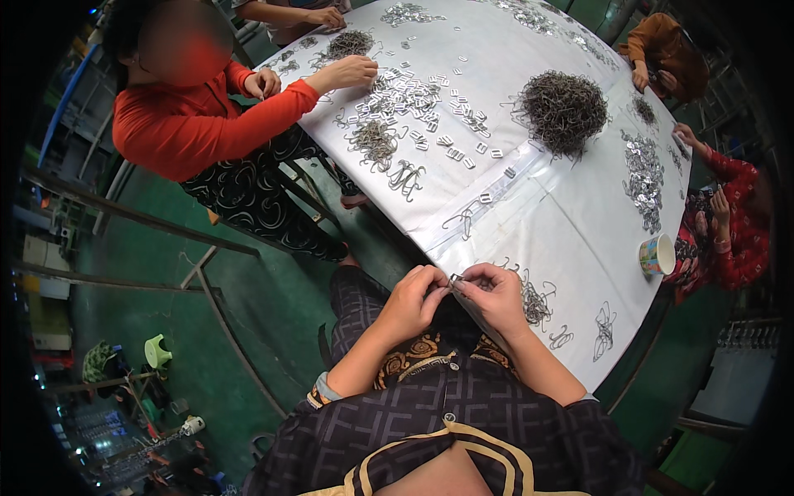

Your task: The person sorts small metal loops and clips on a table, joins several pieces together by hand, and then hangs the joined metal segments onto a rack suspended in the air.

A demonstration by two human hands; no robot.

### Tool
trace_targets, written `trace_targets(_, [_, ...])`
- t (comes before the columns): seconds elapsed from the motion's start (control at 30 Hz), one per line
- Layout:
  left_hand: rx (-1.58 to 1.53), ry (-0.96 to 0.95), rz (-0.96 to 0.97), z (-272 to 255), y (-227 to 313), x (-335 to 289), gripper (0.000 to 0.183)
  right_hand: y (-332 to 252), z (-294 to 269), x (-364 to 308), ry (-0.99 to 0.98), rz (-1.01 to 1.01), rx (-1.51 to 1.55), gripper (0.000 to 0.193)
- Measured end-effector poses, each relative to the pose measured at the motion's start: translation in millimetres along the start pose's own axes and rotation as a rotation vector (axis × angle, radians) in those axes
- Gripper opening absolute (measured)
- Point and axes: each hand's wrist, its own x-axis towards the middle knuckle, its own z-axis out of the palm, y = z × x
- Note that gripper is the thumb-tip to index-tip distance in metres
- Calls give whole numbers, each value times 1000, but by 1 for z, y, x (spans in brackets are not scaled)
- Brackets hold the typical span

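Fingers meet in the lower centre of the head view: my bare left hand (411, 302) and bare right hand (496, 298) have thumbs and forefingers clamped on a small, silvery metal piece (456, 281) by the white-covered table (579, 277). I judge the double pinch steadies something so tiny; its exact shape I cannot tell. Loose dark, curved wire hooks (536, 307) lie just beside my right hand, likely for easy reach. Right of upper centre sits a big round mound of dark wire (565, 113), probably central for sharing. Flat, silvery rectangular buckles (405, 101) spread near a co-worker's red sleeve (277, 116).
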Motion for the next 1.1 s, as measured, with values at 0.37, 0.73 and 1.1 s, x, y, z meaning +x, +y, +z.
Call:
trace_targets(0.37, [38, -146, -19, -20, 1, 6, 13, -2, 6, -6, 14, -122, -123, 11])
trace_targets(0.73, [865, 70, 214, 6, -33, 97, 7, -4, 9, -9, 19, -204, -231, 11])
trace_targets(1.1, [775, 2, 17, 3, -27, 110, 9, 0, 8, -9, 53, -182, -191, 10])
